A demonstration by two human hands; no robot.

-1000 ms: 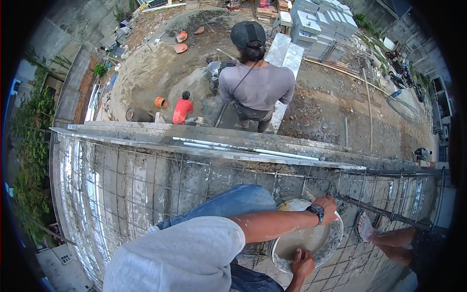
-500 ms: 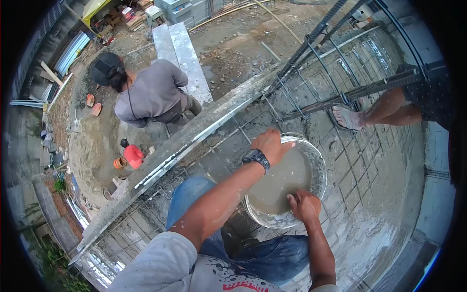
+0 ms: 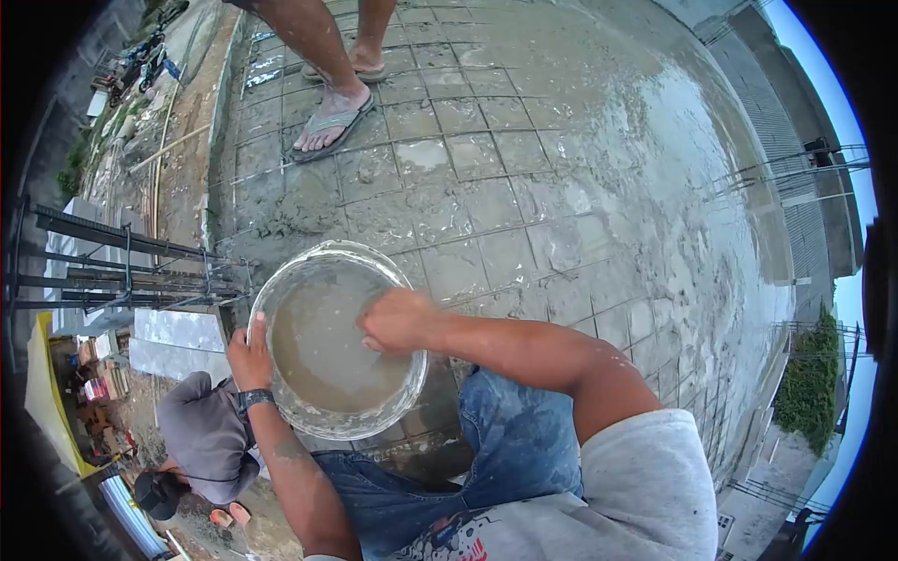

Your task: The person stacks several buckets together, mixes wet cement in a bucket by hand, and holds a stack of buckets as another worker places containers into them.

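A round, cement-smeared bucket [image 3: 343, 432] holding cloudy grey liquid [image 3: 323, 351] stands between my knees on the wet slab. My left hand [image 3: 249, 357], with a dark watch at its wrist, grips the bucket's left rim. Over the liquid, inside the rim, is my right hand [image 3: 398, 323] with its fingers curled together. Whatever those fingers may hold is hidden, and their tips are at or near the liquid's surface.
Wet concrete with a rebar grid [image 3: 486, 178] surrounds the bucket. Upright rebar [image 3: 122, 271] rises at the left. A person's sandalled foot [image 3: 327, 122] is on the slab ahead. Another person in a grey shirt [image 3: 210, 439] is below the slab edge.
My view has swung to the right, so the slab now fills most of it. My right hand has moved from near the rim further over the liquid; my left stays at the rim.
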